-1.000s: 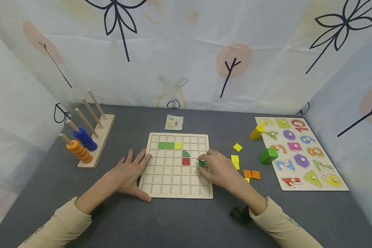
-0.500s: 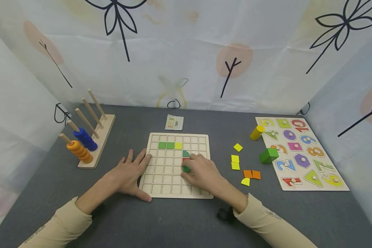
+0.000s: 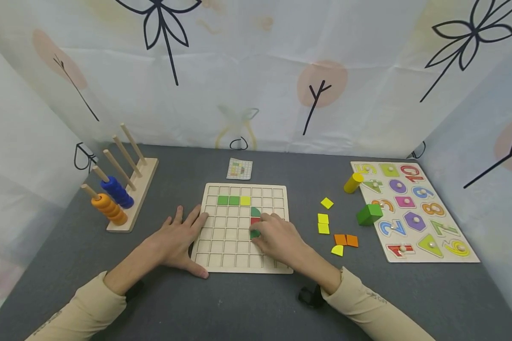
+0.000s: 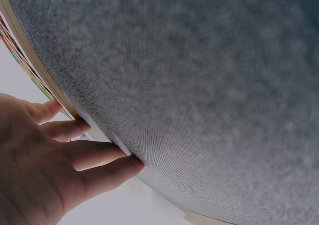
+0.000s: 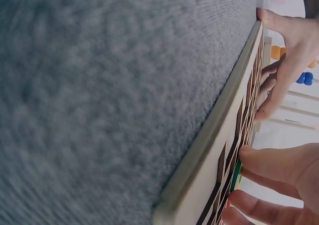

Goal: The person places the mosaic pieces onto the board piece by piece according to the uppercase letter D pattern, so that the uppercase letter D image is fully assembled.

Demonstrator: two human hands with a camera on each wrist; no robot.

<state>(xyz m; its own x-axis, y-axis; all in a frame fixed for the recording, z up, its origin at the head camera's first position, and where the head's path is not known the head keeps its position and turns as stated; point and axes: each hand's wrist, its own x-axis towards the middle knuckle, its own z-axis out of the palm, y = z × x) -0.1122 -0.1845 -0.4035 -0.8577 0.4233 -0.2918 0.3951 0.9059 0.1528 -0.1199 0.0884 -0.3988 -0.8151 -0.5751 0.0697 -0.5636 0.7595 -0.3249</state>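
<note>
Right hand (image 3: 279, 238): thumb and fingers pinching green piece (image 3: 254, 234) at grid board (image 3: 222, 260), just nearside of red square (image 3: 254, 220); can't tell if piece is seated in cell. Left hand (image 3: 179, 242): fingers spread apart, touching board's left edge, thumb at near left corner. Right of board: loose yellow squares (image 3: 323, 228), orange squares (image 3: 340, 240). Beyond board: pattern card (image 3: 240, 169). Left of board: peg stacker (image 3: 142, 180).
</note>
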